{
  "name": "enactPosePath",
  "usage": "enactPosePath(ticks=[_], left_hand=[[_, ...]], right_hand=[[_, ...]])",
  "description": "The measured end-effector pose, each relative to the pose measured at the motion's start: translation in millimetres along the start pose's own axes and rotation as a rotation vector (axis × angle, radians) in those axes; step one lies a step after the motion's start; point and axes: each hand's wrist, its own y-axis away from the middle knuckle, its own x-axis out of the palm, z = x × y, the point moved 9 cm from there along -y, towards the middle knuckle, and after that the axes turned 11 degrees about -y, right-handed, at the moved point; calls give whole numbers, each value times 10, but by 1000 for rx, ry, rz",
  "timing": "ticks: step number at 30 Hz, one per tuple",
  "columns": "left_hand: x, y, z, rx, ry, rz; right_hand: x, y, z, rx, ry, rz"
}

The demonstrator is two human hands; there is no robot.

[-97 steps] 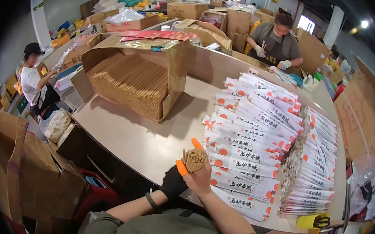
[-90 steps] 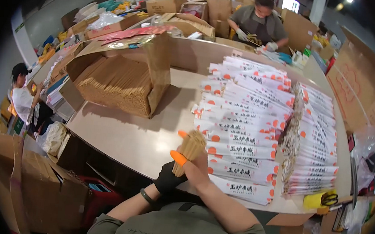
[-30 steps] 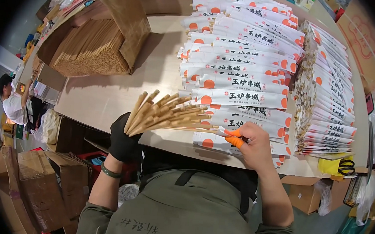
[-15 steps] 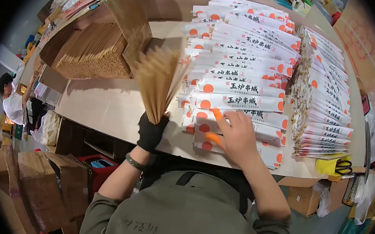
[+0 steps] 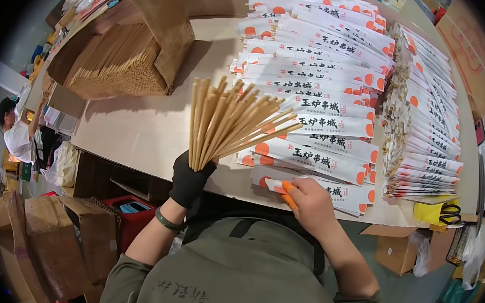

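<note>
My left hand (image 5: pixel 189 182), in a black glove with bare wrist below, is closed round the lower ends of a bundle of wooden chopsticks (image 5: pixel 230 121) that fans out upward. At the table's near edge, my right hand (image 5: pixel 311 203), with orange covers on thumb and finger, pinches the left end of a white paper chopstick sleeve (image 5: pixel 347 193). That sleeve lies on the near end of a long overlapping stack of sleeves (image 5: pixel 320 123) with orange-red dots and dark print. Whether chopsticks are inside the pinched sleeve cannot be seen.
An open cardboard box (image 5: pixel 174 41) on the left holds many chopsticks (image 5: pixel 117 62). Filled sleeves (image 5: pixel 429 127) are piled on the right, near black-handled scissors (image 5: pixel 450 214) and something yellow (image 5: pixel 426 212). Cardboard cartons (image 5: pixel 64 240) stand lower left; another person (image 5: pixel 18 132) is at far left.
The chopstick bundle has fanned out and tipped to the right. My right hand has come down toward the near edge, from reaching over the stack to pinching a sleeve's end.
</note>
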Motion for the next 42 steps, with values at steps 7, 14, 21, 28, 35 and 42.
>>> enactPosePath(ticks=[7, 14, 21, 28, 35, 42], left_hand=[[-149, -15, 85, -5, -26, 104], [-394, -31, -36, 74, -54, 109], [-259, -136, -261, 203, -93, 175], [353, -174, -628, -75, 656, 97], [247, -90, 21, -246, 311, 52], [62, -20, 111, -129, 180, -36]], right_hand=[[-287, -116, -574, 536, -528, -193], [-352, -195, -528, 540, -520, -80], [-330, -359, -93, 3, -24, -22], [-109, -720, 423, -200, 211, 8], [247, -8, 132, -172, 245, 227], [26, -7, 145, -68, 81, 31]])
